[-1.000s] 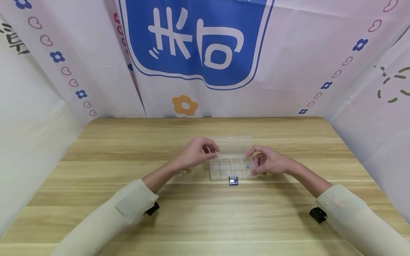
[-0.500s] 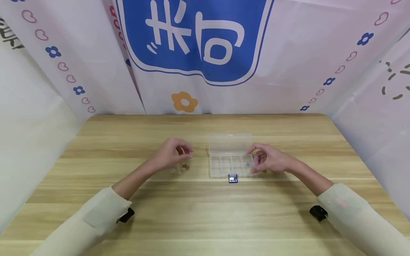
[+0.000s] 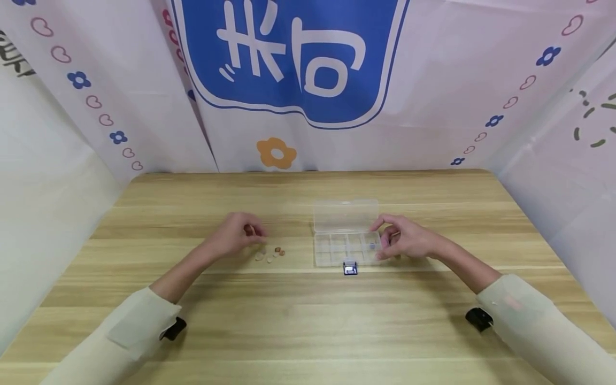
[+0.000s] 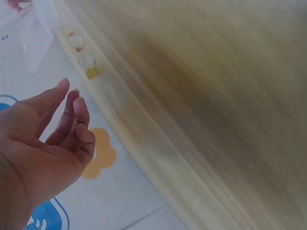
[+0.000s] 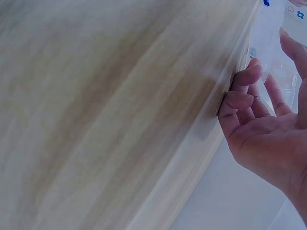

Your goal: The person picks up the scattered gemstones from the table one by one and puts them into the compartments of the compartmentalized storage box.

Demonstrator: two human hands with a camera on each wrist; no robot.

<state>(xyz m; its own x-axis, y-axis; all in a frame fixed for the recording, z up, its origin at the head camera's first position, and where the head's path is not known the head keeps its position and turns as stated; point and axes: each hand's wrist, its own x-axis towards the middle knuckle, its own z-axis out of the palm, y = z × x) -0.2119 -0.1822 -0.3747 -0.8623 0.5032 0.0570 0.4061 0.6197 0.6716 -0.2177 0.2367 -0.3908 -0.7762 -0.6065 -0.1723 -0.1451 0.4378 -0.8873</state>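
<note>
A clear plastic compartment box (image 3: 339, 249) lies on the table, its lid (image 3: 345, 216) folded open towards the back. One small blue bead (image 3: 372, 246) sits in a right-hand compartment; the other compartments show no bead. My right hand (image 3: 408, 238) spans the right end of the box, index finger at the back corner and thumb at the front, gripping it. To the left of the box, several small beads, clear and brown-orange (image 3: 277, 249), lie loose. My left hand (image 3: 237, 234) hovers beside them, fingers loosely bent. Its thumb and fingertips (image 4: 64, 82) are apart with nothing between them.
A blue-edged tag (image 3: 350, 268) sits at the middle of the box's front edge. The wood-grain table (image 3: 308, 321) reaches back to a printed cloth (image 3: 433, 107), with more cloth at both sides.
My left hand has moved from over the box leftwards to the loose beads, which now show more fully. The right hand has stayed at the box's right end.
</note>
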